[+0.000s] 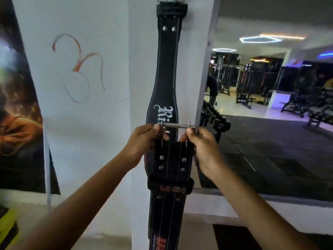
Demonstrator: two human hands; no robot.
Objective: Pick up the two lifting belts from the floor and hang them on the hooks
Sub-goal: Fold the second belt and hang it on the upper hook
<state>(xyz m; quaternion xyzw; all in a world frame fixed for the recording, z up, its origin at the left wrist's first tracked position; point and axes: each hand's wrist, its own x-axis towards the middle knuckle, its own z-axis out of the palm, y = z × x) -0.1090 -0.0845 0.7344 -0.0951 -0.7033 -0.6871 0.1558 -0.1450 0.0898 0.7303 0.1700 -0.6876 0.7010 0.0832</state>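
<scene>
One black lifting belt (167, 69) with white lettering hangs flat against the white pillar, its buckle end at the top edge of the view. The hook itself is not visible. In front of it I hold a second black belt (171, 199) with red lettering, which hangs down past the bottom of the frame. My left hand (142, 141) and my right hand (201, 147) pinch the two ends of its metal buckle (177, 126), which sits level over the lower part of the hung belt.
The white pillar (142, 69) stands directly ahead, with a poster wall (72, 87) to its left. To the right, a large mirror (270, 105) reflects gym machines, a dumbbell rack and a person. A yellow object (7, 222) lies at the lower left.
</scene>
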